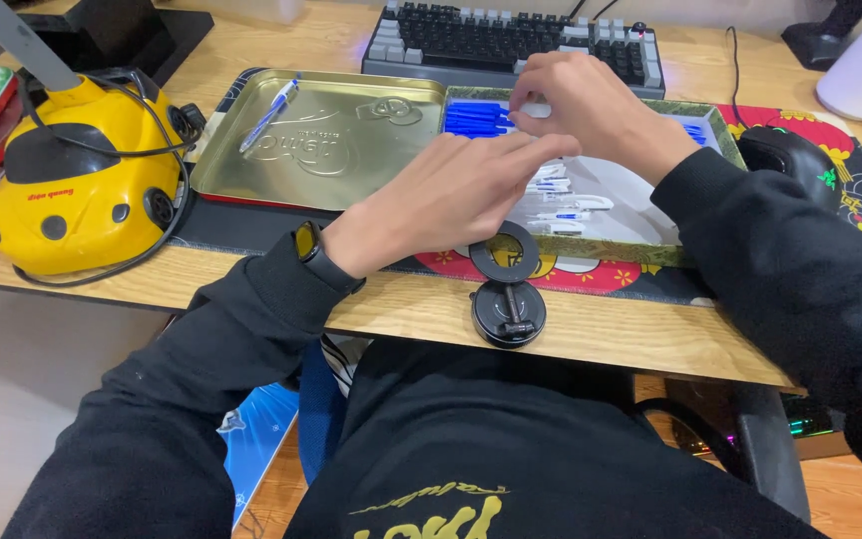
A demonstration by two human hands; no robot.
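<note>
Here the two hands meet over the shallow box [685, 250] on the desk [591, 334], where many small pen parts lie: blue caps [476, 118] in a row at the far left corner, white pieces [563, 200] scattered in the middle. The right hand [591, 105] is curled, its fingertips [526, 100] pinched on one small white piece [538, 110] just above the blue caps. The left hand [451, 195] reaches in flat from the near side, fingers stretched and close together, their tips just under the right hand; whether it holds something I cannot tell (the palm faces down).

To do this step well, I think it is best to keep the pinch light and near the end of the piece, and to bring both hands low over the box, so a dropped part falls back inside.

The golden tin lid [351, 160], with one blue pen [271, 113] in it, lies just left of the box, well apart from the right hand. A round black stand [508, 289] sits at the desk edge, near the left wrist.
</note>
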